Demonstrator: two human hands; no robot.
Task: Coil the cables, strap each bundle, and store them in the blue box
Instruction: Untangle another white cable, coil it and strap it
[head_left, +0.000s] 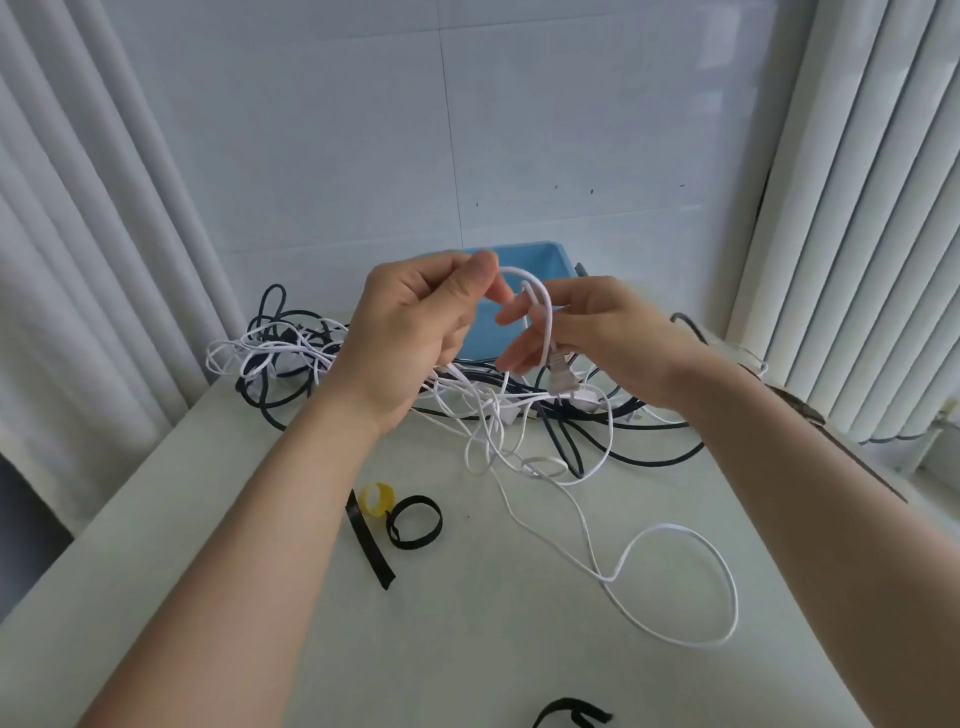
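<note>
– Cables (291, 358): black-and-white tangle along desk (467, 649) far edge; white loop (670, 527) lies out toward near right corner.
– Box?
– Blue box (540, 265) behind tangle at far edge, partly hidden by hands.
– Hands?
– Both raised over tangle. Left hand (410, 332) pinches white cable (547, 322) at its bend; right hand (597, 338) curls round it above plug (563, 382).
– Straps?
– Left of centre, close together: black strip (369, 545), black ring (414, 522), yellow ring (377, 499). Another black strap (571, 714) at near edge.
</note>
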